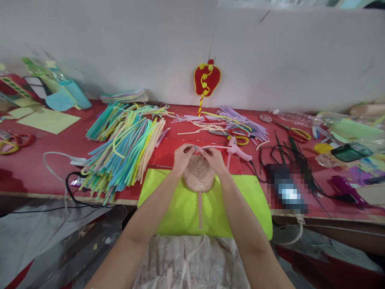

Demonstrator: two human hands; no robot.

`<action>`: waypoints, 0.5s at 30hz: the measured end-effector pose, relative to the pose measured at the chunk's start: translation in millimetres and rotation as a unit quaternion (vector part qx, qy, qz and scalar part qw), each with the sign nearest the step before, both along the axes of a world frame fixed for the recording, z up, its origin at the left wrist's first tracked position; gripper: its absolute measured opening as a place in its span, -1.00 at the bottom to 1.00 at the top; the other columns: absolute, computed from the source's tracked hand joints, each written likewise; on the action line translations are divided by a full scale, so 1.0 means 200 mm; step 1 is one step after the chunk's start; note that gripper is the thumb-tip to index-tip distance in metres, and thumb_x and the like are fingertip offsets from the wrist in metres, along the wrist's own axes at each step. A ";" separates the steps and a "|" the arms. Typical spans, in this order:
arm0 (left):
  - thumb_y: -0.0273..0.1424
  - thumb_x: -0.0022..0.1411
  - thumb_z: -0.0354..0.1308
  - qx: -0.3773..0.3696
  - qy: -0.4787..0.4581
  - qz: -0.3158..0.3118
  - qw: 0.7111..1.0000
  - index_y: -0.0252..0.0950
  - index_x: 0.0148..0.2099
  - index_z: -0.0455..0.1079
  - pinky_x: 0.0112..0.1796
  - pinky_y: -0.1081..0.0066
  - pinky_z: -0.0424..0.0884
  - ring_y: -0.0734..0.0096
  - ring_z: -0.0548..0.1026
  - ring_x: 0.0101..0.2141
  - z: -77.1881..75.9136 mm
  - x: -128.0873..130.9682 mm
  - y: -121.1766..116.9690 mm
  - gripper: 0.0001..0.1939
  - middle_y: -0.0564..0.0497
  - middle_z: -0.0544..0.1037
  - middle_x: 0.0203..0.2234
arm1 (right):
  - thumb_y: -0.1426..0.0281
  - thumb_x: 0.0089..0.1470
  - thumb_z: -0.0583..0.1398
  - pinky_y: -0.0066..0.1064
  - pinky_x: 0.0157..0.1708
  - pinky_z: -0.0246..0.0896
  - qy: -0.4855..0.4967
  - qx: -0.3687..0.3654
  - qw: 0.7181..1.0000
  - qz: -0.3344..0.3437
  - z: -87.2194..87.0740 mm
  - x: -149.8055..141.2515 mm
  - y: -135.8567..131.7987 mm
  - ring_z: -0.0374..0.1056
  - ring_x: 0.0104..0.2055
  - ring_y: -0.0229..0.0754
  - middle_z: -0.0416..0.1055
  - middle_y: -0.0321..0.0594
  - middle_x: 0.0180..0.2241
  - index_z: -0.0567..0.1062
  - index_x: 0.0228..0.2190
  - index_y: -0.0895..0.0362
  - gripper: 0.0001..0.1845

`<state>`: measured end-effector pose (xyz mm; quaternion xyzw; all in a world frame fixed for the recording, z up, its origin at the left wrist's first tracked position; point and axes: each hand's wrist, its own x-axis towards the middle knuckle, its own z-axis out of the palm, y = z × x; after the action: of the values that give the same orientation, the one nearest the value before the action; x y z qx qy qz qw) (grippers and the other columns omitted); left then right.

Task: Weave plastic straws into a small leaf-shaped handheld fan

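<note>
A small hand fan, made of pale pink pipe cleaners laid in a V pattern, lies with its pink handle pointing toward me. My left hand pinches at the fan's top left edge, fingertips closed. At the top right edge, my right hand is closed on a pale pink pipe cleaner, whose loose end runs off to the right. My fingertips nearly meet, and the exact contact between strip and rim is too small to make out. A pink glue gun lies just right of my right hand.
A lime-green cloth covers the table's front edge under the fan. Bundles of coloured pipe cleaners pile up on the left, purple ones behind. Scissors, cables and a pixelated device lie right. A red fan stands against the wall.
</note>
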<state>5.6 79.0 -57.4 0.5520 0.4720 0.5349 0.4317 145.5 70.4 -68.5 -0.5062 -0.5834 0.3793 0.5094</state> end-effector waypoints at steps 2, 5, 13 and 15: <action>-0.35 0.04 0.13 0.002 0.004 0.005 1.000 -0.32 -0.38 0.41 -0.28 0.44 0.35 0.47 0.46 -0.41 0.00 0.00 0.00 -0.86 0.00 0.52 -0.47 | 0.14 -0.08 0.16 -0.42 -0.40 0.23 0.008 -0.002 1.000 -0.017 0.00 0.00 0.00 0.34 -0.39 -0.23 0.46 -0.20 -0.41 0.49 -0.40 0.15 -0.67; -0.34 0.02 0.15 0.001 0.013 0.006 1.000 -0.32 -0.38 0.41 -0.29 0.45 0.34 0.48 0.45 -0.41 0.00 0.00 0.00 -0.86 0.01 0.51 -0.47 | 0.14 -0.09 0.16 -0.43 -0.43 0.22 0.018 -0.004 0.999 -0.026 0.00 0.00 0.01 0.33 -0.40 -0.23 0.46 -0.19 -0.41 0.48 -0.42 0.16 -0.67; -0.35 0.02 0.14 -0.003 0.024 -0.010 1.000 -0.32 -0.38 0.41 -0.30 0.47 0.33 0.49 0.43 -0.42 -0.01 0.01 -0.01 -0.86 0.02 0.50 -0.48 | 0.18 -0.13 0.21 -0.44 -0.39 0.22 0.041 -0.011 0.999 -0.012 0.01 -0.01 -0.01 0.33 -0.39 -0.24 0.45 -0.21 -0.43 0.48 -0.45 0.16 -0.70; -0.33 0.06 0.10 0.001 0.018 -0.018 1.000 -0.32 -0.39 0.40 -0.32 0.48 0.33 0.49 0.43 -0.43 -0.01 0.01 -0.01 -0.84 0.02 0.49 -0.49 | 0.17 -0.13 0.20 -0.43 -0.40 0.22 0.051 -0.016 0.999 -0.011 0.01 0.00 -0.01 0.33 -0.39 -0.24 0.44 -0.21 -0.45 0.49 -0.45 0.16 -0.70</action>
<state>7.7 77.9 -58.9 0.5706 0.4693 0.5176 0.4315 144.6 68.7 -66.1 -0.5007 -0.5452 0.4081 0.5344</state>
